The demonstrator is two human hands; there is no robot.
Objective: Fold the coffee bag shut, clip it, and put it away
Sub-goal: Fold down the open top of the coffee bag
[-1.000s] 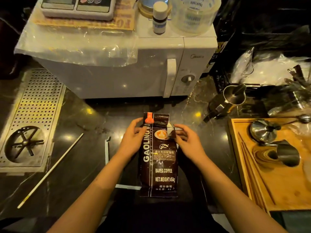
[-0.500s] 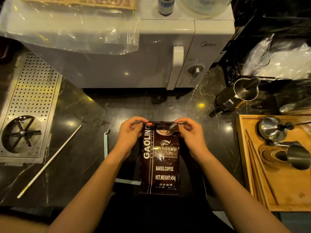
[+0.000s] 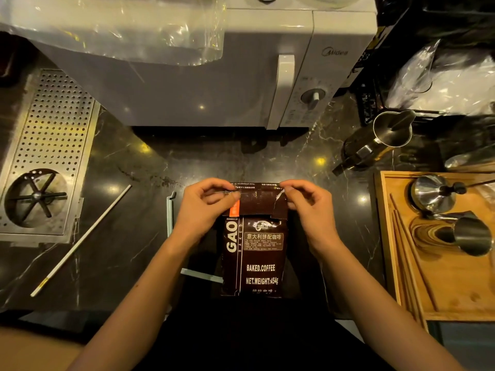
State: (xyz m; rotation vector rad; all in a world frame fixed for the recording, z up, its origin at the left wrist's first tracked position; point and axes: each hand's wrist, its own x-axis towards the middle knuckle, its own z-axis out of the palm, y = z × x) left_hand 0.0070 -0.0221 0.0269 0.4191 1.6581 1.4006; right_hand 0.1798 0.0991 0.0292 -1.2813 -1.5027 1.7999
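A dark brown coffee bag (image 3: pixel 254 253) with white lettering lies flat on the black marble counter (image 3: pixel 134 263), its top folded over toward me. My left hand (image 3: pixel 203 207) pinches the left end of the folded flap, beside an orange tab. My right hand (image 3: pixel 308 207) pinches the right end of the same flap. A pale blue sealing clip (image 3: pixel 169 214) lies on the counter left of the bag, its other bar (image 3: pixel 202 275) poking out from under the bag's lower left side.
A white microwave (image 3: pixel 267 70) stands behind the bag. A perforated metal drip tray (image 3: pixel 48 145) is at the left, a thin white stick (image 3: pixel 80 241) beside it. A steel pitcher (image 3: pixel 385 135) and a wooden tray (image 3: pixel 455 290) with steel cups are at the right.
The bag's top stood upright a second ago; both hands have folded it down toward me, so the flap now covers the bag's logo. The view has tilted down and closer.
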